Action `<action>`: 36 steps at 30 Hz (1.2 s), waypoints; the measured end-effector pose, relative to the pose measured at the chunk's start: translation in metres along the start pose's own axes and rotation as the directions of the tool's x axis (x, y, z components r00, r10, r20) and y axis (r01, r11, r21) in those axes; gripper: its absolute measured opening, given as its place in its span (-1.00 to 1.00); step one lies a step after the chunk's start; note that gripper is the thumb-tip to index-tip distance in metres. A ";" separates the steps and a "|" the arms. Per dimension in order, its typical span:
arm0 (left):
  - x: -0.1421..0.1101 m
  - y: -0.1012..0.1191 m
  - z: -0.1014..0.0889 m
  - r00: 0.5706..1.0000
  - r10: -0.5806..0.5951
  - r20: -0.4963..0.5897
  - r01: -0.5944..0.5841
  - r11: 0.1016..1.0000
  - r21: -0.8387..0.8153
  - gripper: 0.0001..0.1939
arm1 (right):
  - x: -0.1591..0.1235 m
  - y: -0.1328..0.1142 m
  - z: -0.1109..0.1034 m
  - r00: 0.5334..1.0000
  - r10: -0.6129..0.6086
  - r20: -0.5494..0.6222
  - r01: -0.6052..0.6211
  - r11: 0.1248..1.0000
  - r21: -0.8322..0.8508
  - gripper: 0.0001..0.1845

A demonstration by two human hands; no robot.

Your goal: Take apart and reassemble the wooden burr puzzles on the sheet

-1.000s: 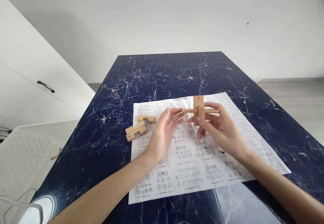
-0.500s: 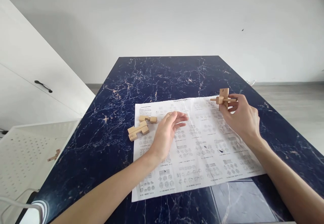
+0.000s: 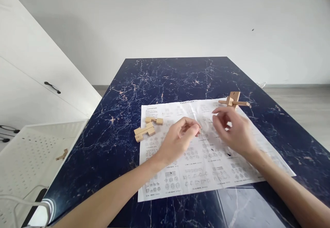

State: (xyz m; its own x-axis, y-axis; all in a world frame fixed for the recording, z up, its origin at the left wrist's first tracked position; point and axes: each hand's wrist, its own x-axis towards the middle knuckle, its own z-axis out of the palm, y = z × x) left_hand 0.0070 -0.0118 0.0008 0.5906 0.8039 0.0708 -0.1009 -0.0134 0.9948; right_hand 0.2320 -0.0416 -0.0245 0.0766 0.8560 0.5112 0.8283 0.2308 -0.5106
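Cross point(image 3: 230, 101) at far R edge of sheet point(image 3: 203, 166), beyond R hand point(image 3: 237, 131): fingers parted, released. L hand point(image 3: 175, 142) curled; can't tell if closed. We'd advise handling w/ light, even pressure, joints aligned.

Both hands point(image 3: 180, 137) hover over a printed sheet point(image 3: 198, 178), apparently empty; wooden pieces point(image 3: 145, 130) lie on its left side

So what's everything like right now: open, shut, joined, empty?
left hand: loosely curled, nothing visible in it
right hand: half-curled, nothing visible in it
crossed wooden blocks: joined together
small notched block: lying down
paired blocks: lying side by side
paper sheet: unfolded, creased
white cabinet: shut
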 end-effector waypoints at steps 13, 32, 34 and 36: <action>-0.022 0.020 -0.091 0.959 0.250 0.131 -0.216 0.349 0.912 -0.49 | -0.005 -0.004 0.013 0.912 -0.102 0.398 0.090 0.995 0.049 -0.80; -0.046 0.017 -0.129 0.963 0.181 0.199 -0.229 0.163 0.960 -0.48 | -0.003 -0.005 0.012 0.893 -0.098 0.439 0.078 0.995 0.063 -0.78; -0.039 0.017 -0.126 0.959 0.202 0.201 -0.237 0.171 0.956 -0.39 | -0.003 -0.005 0.012 0.893 -0.096 0.440 0.076 0.995 0.062 -0.78; -0.030 0.016 -0.125 0.958 0.229 0.170 -0.212 0.172 0.962 -0.21 | -0.003 -0.005 0.011 0.891 -0.097 0.444 0.077 0.995 0.063 -0.78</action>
State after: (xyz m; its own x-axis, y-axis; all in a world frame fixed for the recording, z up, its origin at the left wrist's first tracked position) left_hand -0.1121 0.0385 0.0056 0.6788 0.6663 0.3085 0.6279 -0.7446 0.2265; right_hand 0.2213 -0.0401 -0.0314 -0.2586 0.9454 0.1984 0.7949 0.3249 -0.5124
